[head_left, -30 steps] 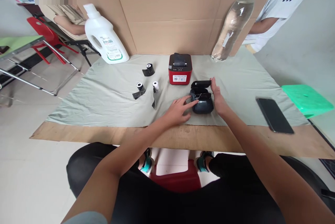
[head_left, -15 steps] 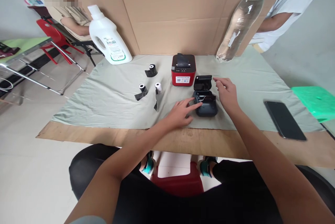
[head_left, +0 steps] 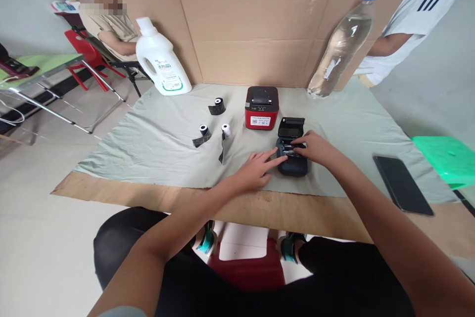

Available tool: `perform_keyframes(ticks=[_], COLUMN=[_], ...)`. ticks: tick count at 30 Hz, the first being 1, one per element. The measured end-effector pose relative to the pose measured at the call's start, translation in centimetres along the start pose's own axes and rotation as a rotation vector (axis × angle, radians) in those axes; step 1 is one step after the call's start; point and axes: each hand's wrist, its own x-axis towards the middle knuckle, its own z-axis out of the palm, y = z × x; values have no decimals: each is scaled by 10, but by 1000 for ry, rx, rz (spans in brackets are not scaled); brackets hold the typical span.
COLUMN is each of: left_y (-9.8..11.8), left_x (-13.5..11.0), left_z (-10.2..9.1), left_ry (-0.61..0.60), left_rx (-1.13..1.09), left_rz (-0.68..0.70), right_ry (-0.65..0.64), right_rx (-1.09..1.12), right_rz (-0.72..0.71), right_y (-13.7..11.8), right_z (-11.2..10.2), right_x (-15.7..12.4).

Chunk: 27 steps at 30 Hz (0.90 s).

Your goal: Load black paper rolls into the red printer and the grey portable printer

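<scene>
A small black portable printer (head_left: 293,166) sits near the table's front edge with its lid (head_left: 291,127) tilted up and back. My left hand (head_left: 258,168) lies to its left, fingers stretched, index fingertip on the printer's near left part. From the right, my right hand (head_left: 314,149) reaches into the compartment, thumb and fingertips curled together; what lies between them is too small to make out. Behind stands a red and black printer (head_left: 261,114) with a dark strip on top. Three small rolls with loose dark strips, a back roll (head_left: 218,105), left roll (head_left: 204,130) and white-looking roll (head_left: 225,130), stand left.
A white detergent jug (head_left: 163,62) and a clear bottle with a blue cap (head_left: 341,45) lean by the cardboard wall (head_left: 245,25). A black phone (head_left: 403,183) lies at right, beside a green stool (head_left: 445,158). Two people are behind the cardboard.
My right hand has moved from beside the raised lid down and left into the printer's compartment. My left hand stays at the printer's left side. The view has tilted up slightly.
</scene>
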Motion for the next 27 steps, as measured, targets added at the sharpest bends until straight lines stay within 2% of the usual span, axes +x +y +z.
perform_keyframes(ticks=[3, 6, 10, 14, 16, 18, 21, 22, 24, 27], left_y=[6, 13, 16, 13, 11, 9, 10, 11, 14, 15], left_x=[-3, -5, -5, -3, -3, -4, -9, -11, -17, -25], left_z=[2, 3, 1, 1, 0, -3, -17, -24, -40, -70], left_ry=[-40, -85, -96, -51, 55, 259, 577, 628, 652, 657], left_rx=[35, 52, 29, -75, -194, -384, -676, -720, -713, -599], left_rz=[12, 10, -9, -7, -21, -92, -229, -243, -212, -195], right_ry=[-68, -45, 88, 316, 348, 329, 293, 277, 238, 266], right_rx=[-3, -16, 19, 156, 295, 442, 570, 586, 610, 786], right_rz=[-80, -154, -151, -142, -181, -251, -394, -445, -522, -495], right_y=[2, 7, 8, -7, -23, -44, -80, -92, -113, -141], right_z=[3, 8, 3, -22, -33, -37, -28, -22, -7, 22], right_x=[10, 19, 17, 3, -9, -23, -46, -53, -62, -58])
